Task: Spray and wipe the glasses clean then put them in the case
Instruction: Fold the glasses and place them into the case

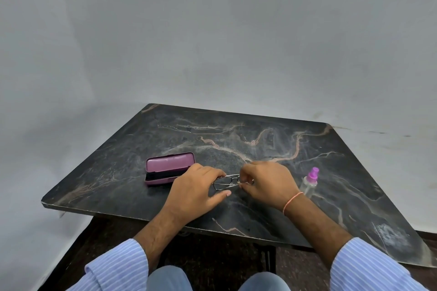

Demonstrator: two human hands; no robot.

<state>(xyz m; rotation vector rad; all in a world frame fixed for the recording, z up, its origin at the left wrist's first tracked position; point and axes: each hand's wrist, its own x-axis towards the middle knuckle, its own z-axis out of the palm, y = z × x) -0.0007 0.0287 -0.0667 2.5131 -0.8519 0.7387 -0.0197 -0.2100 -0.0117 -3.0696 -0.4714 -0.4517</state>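
Both hands, left hand and right hand, are gripping the wire-rimmed glasses above the bench, apparently folding them; casing is pending, open purple case lying just left, spray bottle right.

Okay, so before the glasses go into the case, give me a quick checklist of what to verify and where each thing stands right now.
1. Case open: ok, the lid is up and the dark inside shows.
2. Glasses held: ok, left hand and right hand both grip the frame.
3. Temples folded: cannot tell, the fingers cover the hinges.
4. Lenses wiped clean: cannot tell; no cloth is in view.
5. Path to the case free: ok, only bare table lies between, and the left hand sits next to the case.
6. Spray bottle out of the way: ok, it stands upright by the right wrist.
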